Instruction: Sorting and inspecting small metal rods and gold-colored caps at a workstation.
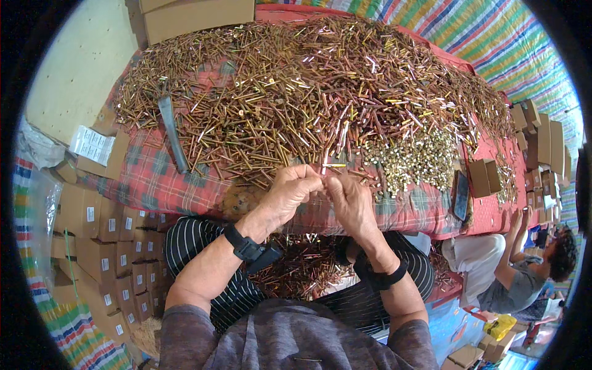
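Left hand [290,192] and right hand [351,200] meet above near edge of plaid-covered table [166,176], equally close; both pinched on thin rod [324,169], axis toward far edge. Rod heap [271,117] beyond; pale-gold pieces [413,163] rightward. Cartons [108,222] stacked off table's left end.

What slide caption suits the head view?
Left hand and right hand meet over plaid cloth heaped with thin coppery rods.

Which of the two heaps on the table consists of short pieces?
The smaller heap of short, pale-gold pieces, beyond and to the right of the right hand. Beside it, the heap of long, thin, coppery sticks spreads much wider.
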{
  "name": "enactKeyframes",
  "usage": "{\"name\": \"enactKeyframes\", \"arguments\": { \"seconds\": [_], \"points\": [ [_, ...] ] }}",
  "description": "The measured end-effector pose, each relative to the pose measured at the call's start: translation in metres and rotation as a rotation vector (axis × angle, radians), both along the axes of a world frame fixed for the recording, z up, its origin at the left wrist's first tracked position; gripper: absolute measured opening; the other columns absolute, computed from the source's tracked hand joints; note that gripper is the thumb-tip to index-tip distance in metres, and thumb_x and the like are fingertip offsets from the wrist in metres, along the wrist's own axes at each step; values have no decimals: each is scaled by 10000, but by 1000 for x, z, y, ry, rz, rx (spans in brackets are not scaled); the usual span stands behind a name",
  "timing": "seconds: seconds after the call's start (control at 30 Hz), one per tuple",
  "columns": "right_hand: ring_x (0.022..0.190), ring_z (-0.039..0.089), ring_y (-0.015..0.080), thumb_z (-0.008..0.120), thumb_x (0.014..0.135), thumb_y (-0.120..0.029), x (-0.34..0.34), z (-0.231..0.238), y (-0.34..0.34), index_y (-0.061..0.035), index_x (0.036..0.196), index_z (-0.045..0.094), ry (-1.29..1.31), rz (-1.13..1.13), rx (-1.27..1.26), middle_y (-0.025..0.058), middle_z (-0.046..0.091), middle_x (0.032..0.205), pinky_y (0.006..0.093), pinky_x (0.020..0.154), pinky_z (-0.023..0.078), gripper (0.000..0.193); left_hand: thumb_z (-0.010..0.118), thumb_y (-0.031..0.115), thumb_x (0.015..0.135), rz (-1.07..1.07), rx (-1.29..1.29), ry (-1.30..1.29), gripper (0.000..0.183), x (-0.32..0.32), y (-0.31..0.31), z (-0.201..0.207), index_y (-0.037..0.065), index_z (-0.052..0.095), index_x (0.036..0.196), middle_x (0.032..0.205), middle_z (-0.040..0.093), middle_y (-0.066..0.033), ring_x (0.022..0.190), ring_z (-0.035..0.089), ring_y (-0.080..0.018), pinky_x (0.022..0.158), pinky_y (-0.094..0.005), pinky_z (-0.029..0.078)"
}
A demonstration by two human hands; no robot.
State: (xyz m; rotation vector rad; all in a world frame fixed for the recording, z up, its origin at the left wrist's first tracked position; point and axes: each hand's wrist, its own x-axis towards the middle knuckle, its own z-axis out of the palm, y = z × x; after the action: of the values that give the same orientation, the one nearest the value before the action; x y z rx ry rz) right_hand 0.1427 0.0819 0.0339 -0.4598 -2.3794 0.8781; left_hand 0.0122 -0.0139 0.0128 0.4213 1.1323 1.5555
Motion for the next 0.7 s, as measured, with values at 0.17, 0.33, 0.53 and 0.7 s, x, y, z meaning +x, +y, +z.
{"name": "enactKeyframes", "arguments": {
  "seconds": [0.17, 0.33, 0.53, 0.7],
  "points": [
    [529, 479, 163, 495, 927, -351, 2, -7, -3, -9, 855, 602, -98, -79, -341, 134, 494, 577, 337, 509, 414, 366, 608, 79, 761, 12, -29, 9, 28, 3, 2, -1, 67, 592, 742, 648, 539, 25, 557, 425, -19, 485, -160, 304],
    [602, 574, 408, 455, 927, -405, 11, -1, 13, 13, 712, 573, -383, -99, -294, 243, 556, 625, 442, 504, 417, 485, 654, 121, 734, -517, 62, 752, 160, -10, -7, 19, -5, 649, 833, 730, 631, -25, 632, 555, -92, 578, -250, 444],
    [754, 554, 331, 571, 801, -171, 15, -26, 50, -14, 867, 607, -344, -318, 411, 160, 577, 785, 418, 671, 454, 174, 668, 107, 738, 132, -218, 1499, 155, -28, 0, -10, -12, 604, 813, 769, 602, -161, 707, 603, -294, 647, -376, 490],
    [806, 543, 304, 570, 672, -12, 11, -40, 54, -29, 855, 605, -456, -290, 557, 120, 574, 840, 400, 690, 455, 187, 670, 95, 742, 183, -386, 1627, 232, -35, 6, -22, -18, 548, 904, 815, 567, -194, 766, 586, -354, 668, -429, 479]
  ]
}}
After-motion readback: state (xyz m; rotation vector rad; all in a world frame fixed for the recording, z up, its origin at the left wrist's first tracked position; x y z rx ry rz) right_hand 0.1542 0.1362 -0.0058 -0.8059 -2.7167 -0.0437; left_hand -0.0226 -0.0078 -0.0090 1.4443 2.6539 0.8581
